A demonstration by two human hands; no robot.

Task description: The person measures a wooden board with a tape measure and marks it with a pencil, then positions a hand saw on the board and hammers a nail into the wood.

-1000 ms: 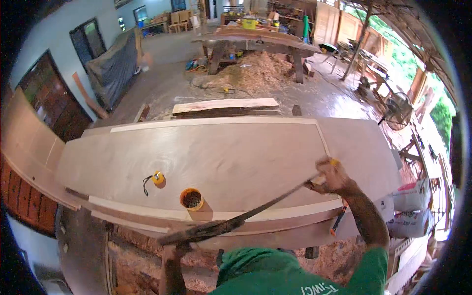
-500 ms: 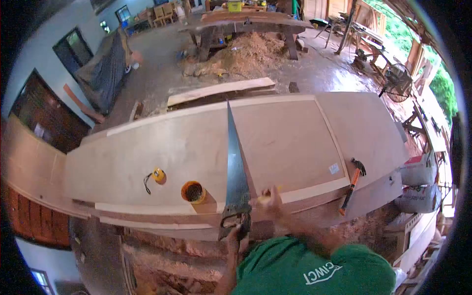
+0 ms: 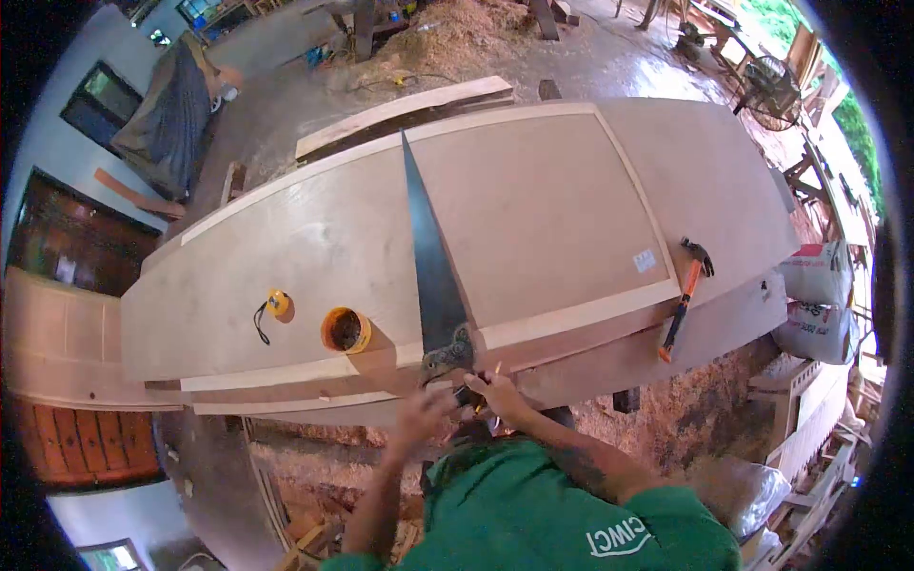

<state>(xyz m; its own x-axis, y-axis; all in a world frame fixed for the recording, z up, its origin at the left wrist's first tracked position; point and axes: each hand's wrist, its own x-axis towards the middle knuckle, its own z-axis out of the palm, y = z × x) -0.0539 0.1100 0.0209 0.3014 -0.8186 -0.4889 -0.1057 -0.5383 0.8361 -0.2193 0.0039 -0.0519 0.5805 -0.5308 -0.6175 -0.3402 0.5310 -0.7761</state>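
Handsaw (image 3: 430, 257) laid on panel (image 3: 543, 209); small dark item (image 3: 467, 394) gripped by right hand (image 3: 506, 396); left hand (image 3: 425, 415) blurred, grip cannot be told.

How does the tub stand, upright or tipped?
Upright: the tub sits on the panel with its open mouth facing up, and dark contents show inside.
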